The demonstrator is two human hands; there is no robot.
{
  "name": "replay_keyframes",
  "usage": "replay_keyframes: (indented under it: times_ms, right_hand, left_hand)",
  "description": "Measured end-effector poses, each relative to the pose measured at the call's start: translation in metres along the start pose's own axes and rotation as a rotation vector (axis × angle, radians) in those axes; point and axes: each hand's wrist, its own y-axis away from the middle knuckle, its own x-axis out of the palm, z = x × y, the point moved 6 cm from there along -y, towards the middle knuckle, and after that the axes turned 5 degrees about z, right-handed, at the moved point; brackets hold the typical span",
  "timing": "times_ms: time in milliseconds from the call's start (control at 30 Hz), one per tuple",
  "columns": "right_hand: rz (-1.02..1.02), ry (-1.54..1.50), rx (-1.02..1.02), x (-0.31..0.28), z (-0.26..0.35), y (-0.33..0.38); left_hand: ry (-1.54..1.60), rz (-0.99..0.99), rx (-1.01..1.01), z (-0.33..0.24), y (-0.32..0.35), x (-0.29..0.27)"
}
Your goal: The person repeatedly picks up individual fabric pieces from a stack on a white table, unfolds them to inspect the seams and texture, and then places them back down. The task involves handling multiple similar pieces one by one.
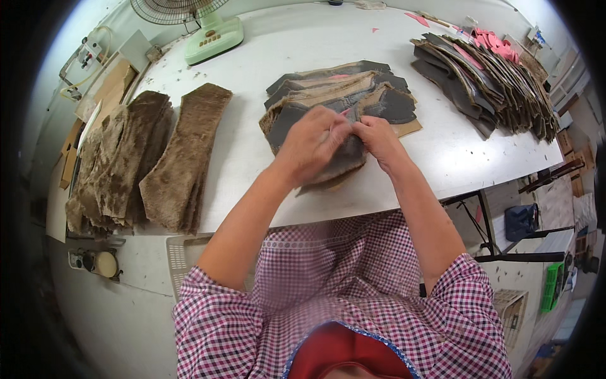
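Both my hands meet over a stack of grey-backed fur pieces [398, 104] on the white table. My left hand [312, 145] is closed, its fingers curled at the top piece, the fur piece [344, 158] whose grey backing faces up. A thin pink sliver [346, 112] shows beside its fingertips; whether the fingers hold it I cannot tell. Close by on the right, my right hand [380, 142] pinches the same piece. The fingertips of both hands nearly touch and partly hide the grip. Brown pile and tan edges show between the layered pieces.
At the left lie two piles of brown fur pieces [186, 158], pile side up. A thick stack of grey-backed pieces [492, 88] with pink scraps [495, 44] is at the far right. A pale green fan [214, 41] stands at the back left. The table's front edge [297, 221] runs near my body.
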Motion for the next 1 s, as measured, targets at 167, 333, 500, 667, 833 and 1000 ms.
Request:
replay_keyframes:
  times_ms: [167, 333, 500, 667, 833, 1000]
  right_hand:
    - [-0.119, -0.208, -0.117, -0.018, -0.001, 0.056]
    - [-0.123, -0.303, -0.113, -0.057, 0.009, 0.141]
    - [0.072, -0.599, -0.171, -0.037, 0.016, 0.158]
    - [0.284, -0.439, 0.029, -0.001, -0.01, 0.142]
    - [-0.002, 0.043, -0.403, -0.001, 0.041, 0.15]
    - [0.053, 0.272, -0.425, 0.039, 0.065, 0.151]
  left_hand:
    - [-0.462, -0.069, 0.035, 0.055, 0.004, 0.014]
    - [-0.24, -0.201, 0.064, 0.057, 0.027, 0.002]
    - [0.914, -0.148, -0.26, -0.001, 0.039, 0.034]
    - [1.736, -0.131, -0.417, -0.016, 0.07, 0.039]
    - [1.629, -0.321, -0.433, -0.021, 0.086, 0.021]
    - [1.321, -0.285, -0.319, -0.048, 0.081, 0.038]
